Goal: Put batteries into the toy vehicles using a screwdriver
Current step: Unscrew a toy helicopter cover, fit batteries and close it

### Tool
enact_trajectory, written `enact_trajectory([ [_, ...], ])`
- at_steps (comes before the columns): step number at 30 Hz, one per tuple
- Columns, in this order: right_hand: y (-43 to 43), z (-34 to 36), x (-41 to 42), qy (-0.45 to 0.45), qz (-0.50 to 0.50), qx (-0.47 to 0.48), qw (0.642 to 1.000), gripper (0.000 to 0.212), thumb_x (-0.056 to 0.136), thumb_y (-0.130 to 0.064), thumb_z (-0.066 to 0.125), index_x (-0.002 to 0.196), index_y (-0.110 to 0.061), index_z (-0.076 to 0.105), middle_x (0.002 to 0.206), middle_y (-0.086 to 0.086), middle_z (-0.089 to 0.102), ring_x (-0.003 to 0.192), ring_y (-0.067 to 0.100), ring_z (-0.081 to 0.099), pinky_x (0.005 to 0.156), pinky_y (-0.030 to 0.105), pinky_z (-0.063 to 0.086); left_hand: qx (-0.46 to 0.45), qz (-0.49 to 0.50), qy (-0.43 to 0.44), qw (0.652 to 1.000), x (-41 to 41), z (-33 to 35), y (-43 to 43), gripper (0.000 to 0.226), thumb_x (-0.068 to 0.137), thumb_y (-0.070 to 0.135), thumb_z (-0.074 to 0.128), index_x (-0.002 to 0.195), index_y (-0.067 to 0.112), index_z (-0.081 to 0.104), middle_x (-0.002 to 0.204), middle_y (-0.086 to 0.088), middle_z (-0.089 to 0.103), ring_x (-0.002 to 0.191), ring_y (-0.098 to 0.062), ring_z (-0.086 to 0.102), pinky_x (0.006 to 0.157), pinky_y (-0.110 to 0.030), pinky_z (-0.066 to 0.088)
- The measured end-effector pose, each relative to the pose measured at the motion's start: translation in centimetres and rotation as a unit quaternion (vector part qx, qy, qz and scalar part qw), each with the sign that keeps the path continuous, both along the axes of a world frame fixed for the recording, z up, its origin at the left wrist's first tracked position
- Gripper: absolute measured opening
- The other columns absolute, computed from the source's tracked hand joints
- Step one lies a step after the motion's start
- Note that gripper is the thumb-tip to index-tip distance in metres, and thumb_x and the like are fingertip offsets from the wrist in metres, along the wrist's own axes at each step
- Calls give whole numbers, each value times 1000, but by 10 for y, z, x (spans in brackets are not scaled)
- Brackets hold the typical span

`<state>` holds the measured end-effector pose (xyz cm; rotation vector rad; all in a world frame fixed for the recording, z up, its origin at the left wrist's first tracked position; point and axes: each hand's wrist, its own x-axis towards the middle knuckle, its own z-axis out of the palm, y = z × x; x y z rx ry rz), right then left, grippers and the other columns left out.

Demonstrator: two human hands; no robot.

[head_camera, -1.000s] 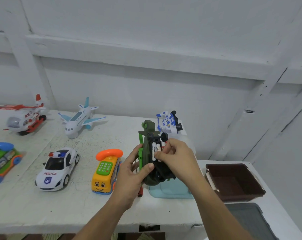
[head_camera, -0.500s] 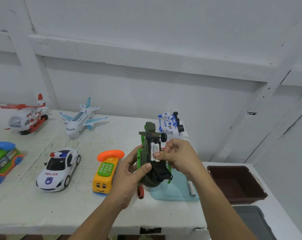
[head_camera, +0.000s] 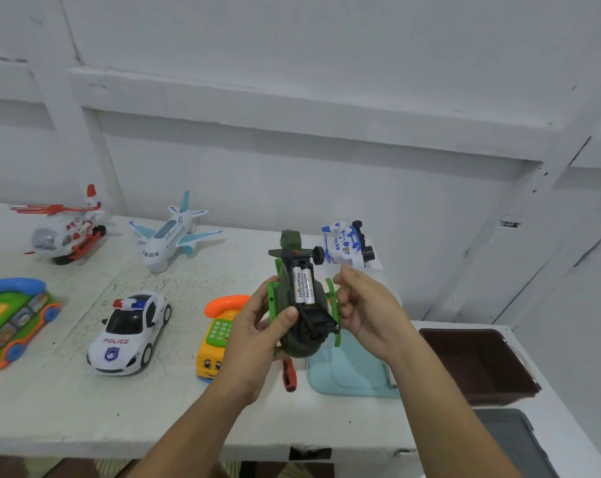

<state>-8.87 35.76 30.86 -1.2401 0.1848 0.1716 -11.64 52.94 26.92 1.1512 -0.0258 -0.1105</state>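
Two batteries (head_camera: 304,287) lie side by side in the upturned helicopter (head_camera: 300,343); police car (head_camera: 130,332) left, airplane (head_camera: 171,236) behind that, bin (head_camera: 461,333) right.

The left hand (head_camera: 257,336) grips an upturned green toy helicopter (head_camera: 292,345), two batteries (head_camera: 303,286) in its open compartment; the right hand (head_camera: 368,312), loosely curled, is just beside.

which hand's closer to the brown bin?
Right. The right hand sits between the helicopter and the brown bin; the left hand grips the helicopter's far side.
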Motion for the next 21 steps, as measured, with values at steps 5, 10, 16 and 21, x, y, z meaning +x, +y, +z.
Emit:
enact_trajectory([
  [5,2,-20,3,77,-39,98,991,12,94,-16,58,84,-10,61,63,4,56,50,15,55,48,25,49,-2,22,-4,1000,2,8,13,49,89,5,61,133,27,55,122,3,69,100,-19,72,73,-47,61],
  [10,24,-33,-4,-36,-100,-204,973,23,87,8,54,93,-12,63,89,10,62,69,16,59,56,26,51,8,37,-3,999,3,11,26,49,91,5,60,135,26,53,119,7,70,99,-18,72,73,-48,61],
  [16,33,-8,-36,-320,-12,-168,932,50,63,11,59,88,-31,68,105,-1,68,98,17,61,65,28,48,6,31,7,999,-2,8,31,43,90,7,62,125,32,59,114,7,71,99,-18,72,70,-45,61],
  [21,42,3,-35,-343,1,-275,898,39,74,-7,71,90,-41,58,90,-7,66,86,19,59,70,40,44,9,18,0,1000,-6,10,31,40,89,7,63,119,33,62,111,6,71,97,-19,73,68,-42,61],
])
